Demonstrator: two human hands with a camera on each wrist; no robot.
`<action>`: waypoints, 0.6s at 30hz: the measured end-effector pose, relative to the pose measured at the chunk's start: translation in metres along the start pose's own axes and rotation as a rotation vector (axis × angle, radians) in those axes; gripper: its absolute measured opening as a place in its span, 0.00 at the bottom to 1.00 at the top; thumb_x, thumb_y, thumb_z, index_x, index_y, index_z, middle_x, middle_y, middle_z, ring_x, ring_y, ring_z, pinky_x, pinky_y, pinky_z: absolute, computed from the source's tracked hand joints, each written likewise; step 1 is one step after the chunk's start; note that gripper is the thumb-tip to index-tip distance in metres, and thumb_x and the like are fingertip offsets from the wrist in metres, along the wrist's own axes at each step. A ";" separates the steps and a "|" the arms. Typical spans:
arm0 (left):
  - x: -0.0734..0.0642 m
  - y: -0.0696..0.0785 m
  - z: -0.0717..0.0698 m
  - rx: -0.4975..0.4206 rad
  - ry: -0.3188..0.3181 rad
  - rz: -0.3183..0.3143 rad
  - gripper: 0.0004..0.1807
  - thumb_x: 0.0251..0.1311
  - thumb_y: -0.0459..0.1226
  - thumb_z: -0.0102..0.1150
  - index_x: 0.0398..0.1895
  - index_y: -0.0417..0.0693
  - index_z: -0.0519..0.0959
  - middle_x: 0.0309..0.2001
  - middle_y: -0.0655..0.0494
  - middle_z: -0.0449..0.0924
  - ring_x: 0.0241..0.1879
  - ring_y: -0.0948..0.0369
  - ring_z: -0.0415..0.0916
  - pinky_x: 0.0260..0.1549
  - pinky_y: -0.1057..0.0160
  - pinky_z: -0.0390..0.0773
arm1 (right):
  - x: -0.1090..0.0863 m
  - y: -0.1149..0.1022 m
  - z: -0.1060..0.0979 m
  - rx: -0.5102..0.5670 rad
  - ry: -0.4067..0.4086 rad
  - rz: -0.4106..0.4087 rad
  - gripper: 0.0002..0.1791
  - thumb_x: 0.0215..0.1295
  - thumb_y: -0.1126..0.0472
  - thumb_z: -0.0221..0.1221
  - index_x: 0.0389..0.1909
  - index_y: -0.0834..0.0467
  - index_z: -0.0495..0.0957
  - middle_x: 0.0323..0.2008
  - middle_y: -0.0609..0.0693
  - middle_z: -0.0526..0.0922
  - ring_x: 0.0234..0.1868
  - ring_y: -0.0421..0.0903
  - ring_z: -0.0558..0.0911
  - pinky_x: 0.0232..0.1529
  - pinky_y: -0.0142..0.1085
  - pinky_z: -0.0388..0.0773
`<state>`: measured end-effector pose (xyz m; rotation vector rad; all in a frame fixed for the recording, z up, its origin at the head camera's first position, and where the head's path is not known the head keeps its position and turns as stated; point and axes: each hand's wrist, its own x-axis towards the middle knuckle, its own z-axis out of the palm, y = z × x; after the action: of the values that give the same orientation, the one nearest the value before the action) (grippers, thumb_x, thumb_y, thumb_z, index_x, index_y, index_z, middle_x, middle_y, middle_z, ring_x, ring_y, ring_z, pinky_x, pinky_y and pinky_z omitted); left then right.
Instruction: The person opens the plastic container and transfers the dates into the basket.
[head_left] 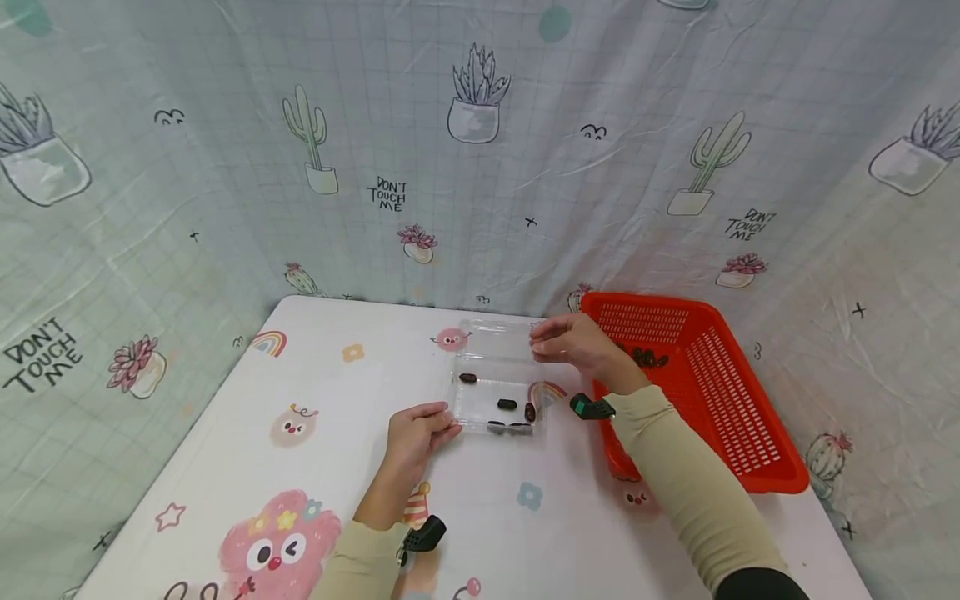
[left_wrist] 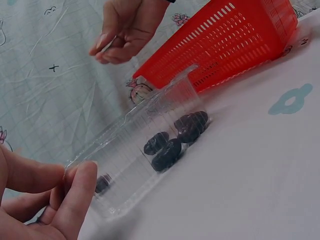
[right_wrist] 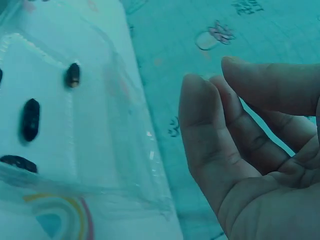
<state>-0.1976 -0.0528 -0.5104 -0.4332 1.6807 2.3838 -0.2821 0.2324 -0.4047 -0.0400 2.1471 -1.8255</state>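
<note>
A hinged clear plastic box (head_left: pixel 480 408) lies on the table with its lid (head_left: pixel 498 340) folded back. In it are several dark, shiny, date-like fruits (head_left: pixel 507 404); in the left wrist view the fruits (left_wrist: pixel 166 155) look wrinkled and nearly black. My left hand (head_left: pixel 412 437) pinches the box's near left corner between thumb and fingers. Over the lid's right end hovers my right hand (head_left: pixel 581 346), beside the red basket. The right wrist view has this hand (right_wrist: pixel 250 135) with thumb and fingers loosely bent, a gap between them and nothing held.
A red slotted basket (head_left: pixel 645 300) stands at the table's right, just past the right forearm. Inside, a pile of dark fruits (head_left: pixel 648 358) gathers near its far left side. A patterned curtain (head_left: pixel 480 208) rises behind the table's far edge.
</note>
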 end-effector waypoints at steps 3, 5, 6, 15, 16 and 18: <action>-0.001 0.001 0.000 -0.003 0.002 0.001 0.19 0.68 0.21 0.57 0.60 0.18 0.73 0.34 0.46 0.81 0.31 0.61 0.85 0.39 0.64 0.92 | 0.005 0.007 0.015 -0.016 -0.056 0.037 0.09 0.67 0.73 0.65 0.47 0.64 0.84 0.37 0.50 0.88 0.38 0.46 0.88 0.48 0.38 0.92; -0.002 0.001 0.000 -0.001 0.005 0.002 0.19 0.68 0.21 0.57 0.60 0.18 0.73 0.35 0.46 0.81 0.31 0.61 0.85 0.39 0.64 0.92 | 0.009 0.013 0.024 -0.016 -0.091 0.068 0.10 0.66 0.75 0.65 0.47 0.66 0.84 0.36 0.51 0.88 0.37 0.47 0.88 0.48 0.39 0.92; -0.002 0.001 0.000 -0.001 0.007 0.000 0.19 0.68 0.21 0.57 0.60 0.18 0.73 0.34 0.46 0.81 0.31 0.61 0.85 0.39 0.64 0.92 | 0.011 0.015 0.029 -0.018 -0.108 0.083 0.11 0.65 0.75 0.65 0.48 0.68 0.84 0.36 0.52 0.88 0.36 0.47 0.88 0.47 0.40 0.93; -0.001 -0.001 0.002 -0.016 0.018 0.003 0.20 0.67 0.21 0.57 0.60 0.18 0.73 0.34 0.47 0.81 0.30 0.61 0.85 0.38 0.64 0.92 | 0.023 0.037 0.057 -0.268 -0.313 0.155 0.18 0.64 0.72 0.66 0.54 0.71 0.82 0.44 0.61 0.90 0.37 0.45 0.88 0.46 0.38 0.92; -0.001 -0.001 0.002 -0.019 0.018 0.005 0.20 0.67 0.21 0.57 0.61 0.18 0.73 0.34 0.46 0.81 0.30 0.61 0.85 0.38 0.64 0.92 | 0.024 0.039 0.059 -0.293 -0.328 0.157 0.17 0.64 0.72 0.66 0.53 0.70 0.83 0.45 0.62 0.90 0.37 0.45 0.88 0.46 0.38 0.92; -0.001 -0.002 0.001 -0.019 0.026 0.007 0.20 0.67 0.21 0.57 0.60 0.18 0.73 0.34 0.46 0.81 0.30 0.62 0.85 0.38 0.65 0.92 | 0.026 0.043 0.063 -0.324 -0.353 0.163 0.16 0.63 0.72 0.66 0.52 0.69 0.84 0.43 0.61 0.90 0.37 0.45 0.88 0.45 0.38 0.92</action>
<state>-0.1964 -0.0508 -0.5112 -0.4647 1.6740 2.4116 -0.2825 0.1742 -0.4600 -0.2353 2.0954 -1.2595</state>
